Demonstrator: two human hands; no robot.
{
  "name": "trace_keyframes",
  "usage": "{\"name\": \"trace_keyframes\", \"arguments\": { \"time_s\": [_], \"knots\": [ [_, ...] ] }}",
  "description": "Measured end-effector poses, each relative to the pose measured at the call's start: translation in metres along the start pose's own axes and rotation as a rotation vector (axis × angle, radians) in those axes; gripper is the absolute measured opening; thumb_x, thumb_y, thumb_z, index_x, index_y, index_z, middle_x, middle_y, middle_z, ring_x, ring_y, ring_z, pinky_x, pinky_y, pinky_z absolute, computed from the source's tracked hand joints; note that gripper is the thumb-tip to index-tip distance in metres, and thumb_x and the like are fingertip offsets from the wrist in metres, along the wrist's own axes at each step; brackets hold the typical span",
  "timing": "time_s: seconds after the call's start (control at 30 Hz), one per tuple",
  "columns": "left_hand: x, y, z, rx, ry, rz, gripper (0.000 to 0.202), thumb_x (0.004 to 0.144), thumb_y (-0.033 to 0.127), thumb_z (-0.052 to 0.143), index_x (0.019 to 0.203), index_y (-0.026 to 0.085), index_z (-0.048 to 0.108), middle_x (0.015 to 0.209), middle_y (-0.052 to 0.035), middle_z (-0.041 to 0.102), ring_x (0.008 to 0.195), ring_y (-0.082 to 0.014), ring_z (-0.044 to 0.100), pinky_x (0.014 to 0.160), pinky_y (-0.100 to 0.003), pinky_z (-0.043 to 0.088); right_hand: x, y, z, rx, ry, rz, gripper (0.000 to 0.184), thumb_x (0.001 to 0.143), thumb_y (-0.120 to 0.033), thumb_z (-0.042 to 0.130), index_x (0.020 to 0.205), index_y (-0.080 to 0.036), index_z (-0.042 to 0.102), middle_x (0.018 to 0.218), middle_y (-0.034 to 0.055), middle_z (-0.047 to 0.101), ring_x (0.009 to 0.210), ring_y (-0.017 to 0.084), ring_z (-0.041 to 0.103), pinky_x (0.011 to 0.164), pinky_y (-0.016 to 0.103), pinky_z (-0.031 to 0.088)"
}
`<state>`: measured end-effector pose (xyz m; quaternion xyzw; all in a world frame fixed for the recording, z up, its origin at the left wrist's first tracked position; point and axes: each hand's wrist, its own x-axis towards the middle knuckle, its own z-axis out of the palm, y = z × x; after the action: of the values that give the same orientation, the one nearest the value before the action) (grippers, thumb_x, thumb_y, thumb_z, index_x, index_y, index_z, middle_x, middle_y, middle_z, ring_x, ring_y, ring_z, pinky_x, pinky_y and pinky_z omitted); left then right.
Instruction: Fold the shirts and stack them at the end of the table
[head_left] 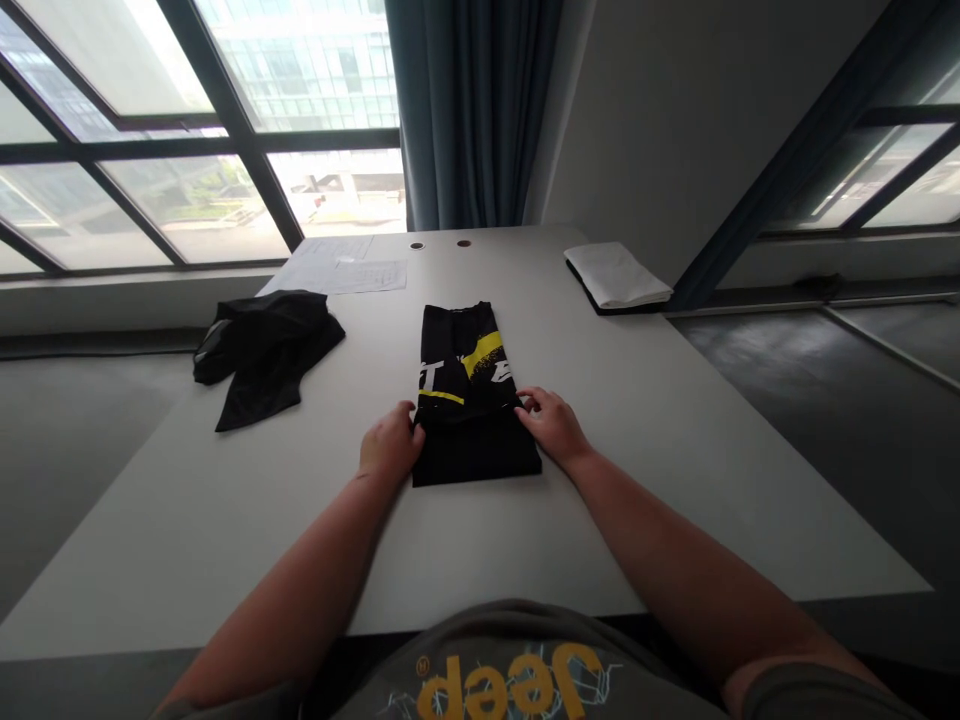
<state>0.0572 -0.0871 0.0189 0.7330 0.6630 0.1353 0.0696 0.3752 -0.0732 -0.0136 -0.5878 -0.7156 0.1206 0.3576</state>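
A black garment (474, 440) with yellow and white print lies on the white table in front of me. It is folded into a narrow rectangle, with its plain near part turned over the printed part; whether it is a shirt or shorts I cannot tell. My left hand (391, 441) pinches its left edge at the fold line, thumb nearer me and fingers beyond. On the right edge, at about the same height, my right hand (553, 424) grips the cloth between thumb and fingers. Both forearms rest low over the table.
On the white table (660, 480), a crumpled black garment (274, 345) lies at the left. A folded white cloth (619, 274) sits on something black at the back right. Paper sheets (367, 275) lie at the back left, near two round cable holes. Windows and a blue curtain (472, 110) stand behind.
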Motion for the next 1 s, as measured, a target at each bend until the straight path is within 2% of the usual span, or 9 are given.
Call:
{"name": "trace_keyframes", "arguments": {
  "time_s": [0.07,0.13,0.23,0.37,0.5,0.6,0.8,0.9,1.0],
  "knots": [
    [0.008,-0.003,0.001,-0.058,0.036,0.14,0.042,0.093,0.03,0.06,0.136,0.028,0.06,0.124,-0.0082,0.069,0.113,-0.026,0.066,0.095,-0.035,0.052,0.004,0.0,0.002,-0.016,-0.012,-0.017,0.02,0.089,-0.022,0.068,0.109,-0.021,0.072,0.088,0.0028,0.07,0.089,0.022,0.062,0.087,0.033,0.047],
    [0.02,-0.007,0.004,-0.106,0.002,0.209,0.033,0.095,0.033,0.059,0.127,0.028,0.066,0.126,-0.0075,0.068,0.113,-0.026,0.066,0.096,-0.036,0.052,0.01,0.0,0.004,-0.037,-0.042,-0.036,0.01,0.089,-0.022,0.068,0.098,-0.021,0.073,0.087,0.003,0.07,0.088,0.022,0.062,0.087,0.033,0.046],
    [0.039,-0.012,0.008,-0.168,-0.032,0.17,0.022,0.099,0.038,0.055,0.106,0.026,0.072,0.114,-0.0061,0.07,0.099,-0.0233,0.067,0.089,-0.034,0.053,0.017,0.002,0.005,-0.065,-0.073,-0.026,0.004,0.089,-0.022,0.069,0.087,-0.021,0.072,0.083,0.0029,0.07,0.086,0.021,0.061,0.086,0.033,0.045],
    [0.055,-0.014,0.012,-0.25,-0.039,0.19,0.02,0.096,0.031,0.059,0.112,0.026,0.07,0.109,-0.0033,0.072,0.094,-0.0204,0.067,0.088,-0.033,0.052,0.017,0.006,0.005,-0.09,-0.074,-0.02,0.005,0.09,-0.021,0.068,0.086,-0.021,0.072,0.083,0.0032,0.07,0.086,0.022,0.06,0.086,0.033,0.045],
    [0.055,-0.012,0.015,-0.208,0.003,0.273,0.02,0.097,0.027,0.057,0.112,0.026,0.071,0.11,-0.0052,0.073,0.104,-0.0235,0.065,0.099,-0.037,0.051,0.014,-0.002,0.003,-0.167,-0.042,-0.096,0.011,0.091,-0.017,0.063,0.094,-0.019,0.074,0.098,0.0094,0.07,0.098,0.026,0.06,0.094,0.04,0.047],
    [0.052,-0.013,0.016,-0.144,0.027,0.35,0.022,0.099,0.033,0.055,0.108,0.027,0.074,0.115,-0.0065,0.071,0.11,-0.0255,0.063,0.105,-0.041,0.048,0.02,-0.026,0.006,-0.192,-0.056,-0.212,0.021,0.094,-0.016,0.06,0.107,-0.02,0.077,0.111,0.0124,0.07,0.11,0.03,0.057,0.102,0.046,0.046],
    [0.051,-0.032,0.016,-0.209,0.006,0.268,0.021,0.096,0.031,0.06,0.111,0.025,0.073,0.114,-0.0063,0.07,0.104,-0.0228,0.065,0.101,-0.039,0.051,0.054,-0.075,0.041,-0.016,-0.298,-0.431,0.032,0.095,-0.016,0.065,0.125,-0.02,0.073,0.12,0.0085,0.073,0.112,0.024,0.062,0.106,0.039,0.048],
    [0.05,-0.039,0.014,-0.242,0.022,0.259,0.017,0.095,0.03,0.059,0.102,0.024,0.073,0.114,-0.0065,0.07,0.105,-0.0227,0.065,0.102,-0.039,0.051,0.062,-0.075,0.058,-0.007,-0.36,-0.421,0.03,0.092,-0.016,0.07,0.122,-0.017,0.074,0.113,0.0087,0.074,0.106,0.023,0.065,0.1,0.037,0.051],
    [0.048,-0.038,0.01,-0.309,0.05,0.339,0.015,0.096,0.027,0.056,0.099,0.024,0.07,0.122,-0.0056,0.07,0.116,-0.0228,0.063,0.109,-0.04,0.048,0.061,-0.066,0.063,0.006,-0.34,-0.412,0.02,0.092,-0.018,0.071,0.111,-0.016,0.076,0.106,0.0081,0.074,0.099,0.023,0.065,0.095,0.036,0.052]
  ]
}}
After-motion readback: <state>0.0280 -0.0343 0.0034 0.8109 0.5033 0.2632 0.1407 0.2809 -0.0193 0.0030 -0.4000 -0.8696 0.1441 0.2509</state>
